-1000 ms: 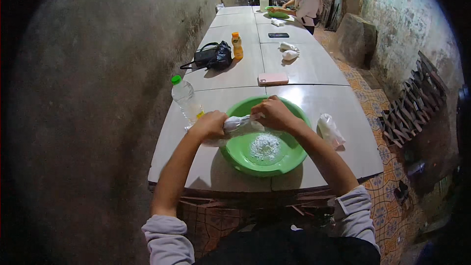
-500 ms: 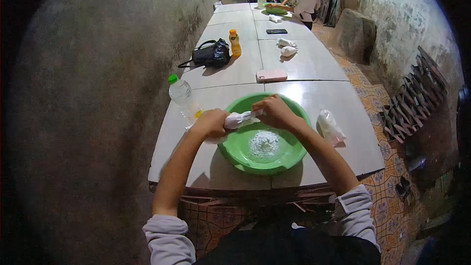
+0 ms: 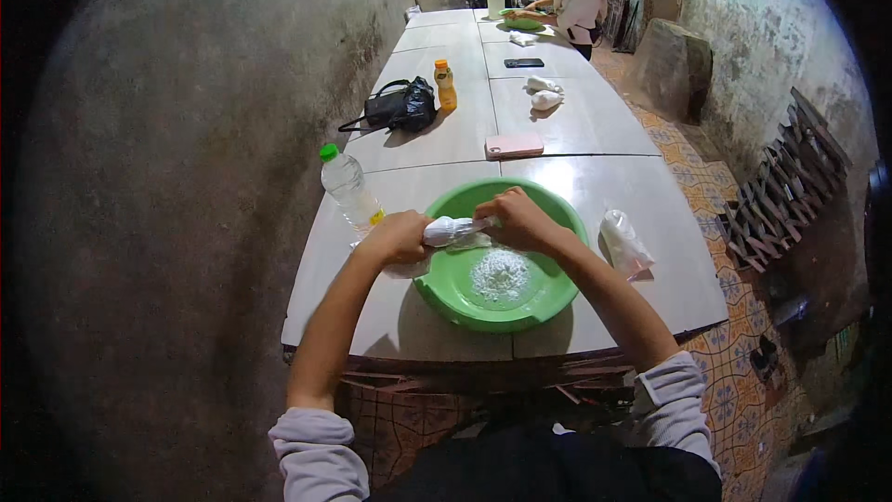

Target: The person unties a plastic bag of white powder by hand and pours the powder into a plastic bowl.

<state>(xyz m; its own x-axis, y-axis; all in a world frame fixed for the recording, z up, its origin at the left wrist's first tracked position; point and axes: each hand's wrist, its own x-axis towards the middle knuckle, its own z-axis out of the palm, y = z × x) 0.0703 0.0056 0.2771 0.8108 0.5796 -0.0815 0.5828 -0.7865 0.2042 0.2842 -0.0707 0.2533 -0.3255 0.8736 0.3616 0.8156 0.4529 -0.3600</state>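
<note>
A plastic bag of white powder stretches between my hands over the near left part of a green basin. My left hand is closed round the body of the bag, part of which bulges out below the palm. At the bag's gathered, twisted end, the fingers of my right hand pinch the plastic. Inside the basin lies a heap of white powder. To the right of the basin, another plastic bag of white powder rests on the table, untouched.
Left of the basin stands a clear bottle with a green cap. Beyond are a pink phone, a black bag, an orange drink bottle, two small white bags and a dark phone. Another person works at a far basin.
My right hand has shifted slightly down and toward me, still pinching the bag's end. The left hand keeps its hold, and the heap in the basin looks the same.
</note>
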